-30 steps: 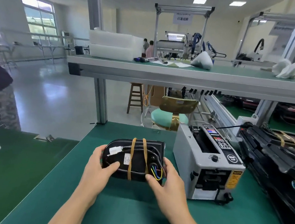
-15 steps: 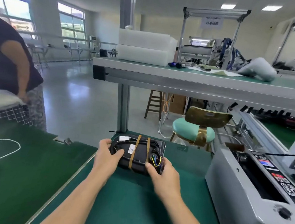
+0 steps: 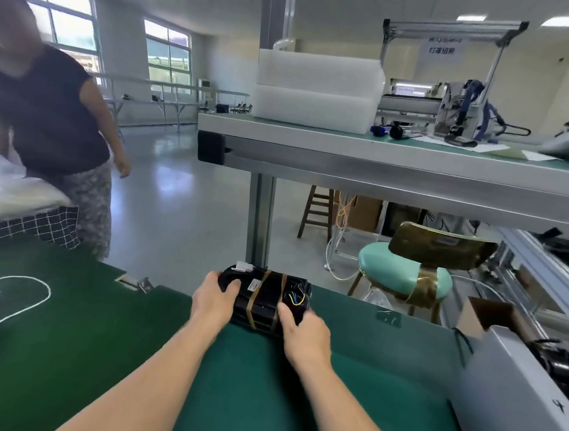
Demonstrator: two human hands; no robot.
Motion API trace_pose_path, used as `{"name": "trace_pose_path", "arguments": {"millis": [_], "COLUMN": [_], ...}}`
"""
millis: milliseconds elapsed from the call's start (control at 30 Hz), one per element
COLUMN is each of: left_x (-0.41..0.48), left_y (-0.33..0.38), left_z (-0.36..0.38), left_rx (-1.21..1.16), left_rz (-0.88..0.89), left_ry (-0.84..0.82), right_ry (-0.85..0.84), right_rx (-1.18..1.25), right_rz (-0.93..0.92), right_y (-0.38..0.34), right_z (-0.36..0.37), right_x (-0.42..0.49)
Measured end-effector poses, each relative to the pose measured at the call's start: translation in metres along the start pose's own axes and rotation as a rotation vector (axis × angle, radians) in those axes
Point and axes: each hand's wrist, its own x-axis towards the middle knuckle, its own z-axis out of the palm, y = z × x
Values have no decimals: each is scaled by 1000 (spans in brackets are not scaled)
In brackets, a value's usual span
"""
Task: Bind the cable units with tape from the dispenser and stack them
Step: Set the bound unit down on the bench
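Tape dispenser [image 3: 518, 400] casing fills the near right corner of the green surface [image 3: 252, 405], well apart from the work. Farther out, close to the surface's far edge, lies the black cable unit [image 3: 267, 298], already crossed by two brown tape bands [image 3: 254, 302], with a white connector [image 3: 242, 266] at its far left and thin coloured wires [image 3: 294, 298] at its right end. It looks like a rigid plastic shell, light enough for two hands and smooth enough to slip. The loose wires and connector are probably the weak parts. The shell's two ends seem the best places to hold, clear of the wires and the tape.

The left hand [image 3: 215, 300] grips the left end, its thumb on top and its fingers curled round the side. The right hand [image 3: 302, 332] grips the near right corner, its thumb lying close by the wires. Whether the unit rests on the surface or is just lifted off it I cannot tell. Beyond the edge stands a teal-seated chair [image 3: 403, 272].
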Motion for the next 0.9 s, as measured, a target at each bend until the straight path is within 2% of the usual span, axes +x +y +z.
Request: {"name": "trace_pose_path", "arguments": {"millis": [233, 433, 567, 667, 733, 900], "left_x": [15, -5, -42, -86, -120, -215], "left_y": [-7, -2, 5, 15, 17, 16], "left_z": [2, -1, 0, 7, 18, 49], "left_rx": [115, 100, 188, 139, 40, -125], "left_rz": [-41, -15, -1, -6, 33, 85], "left_ry": [-31, -62, 95, 187, 139, -110], "right_ry": [19, -7, -33, -37, -20, 66], "right_rx": [-47, -151, -109, -76, -32, 51], "right_rz": [24, 25, 20, 36, 47, 51], "right_y": [-4, 3, 20, 33, 43, 79], "right_z": [12, 3, -12, -29, -42, -70], "right_x": [7, -8, -35, -61, -83, -151]}}
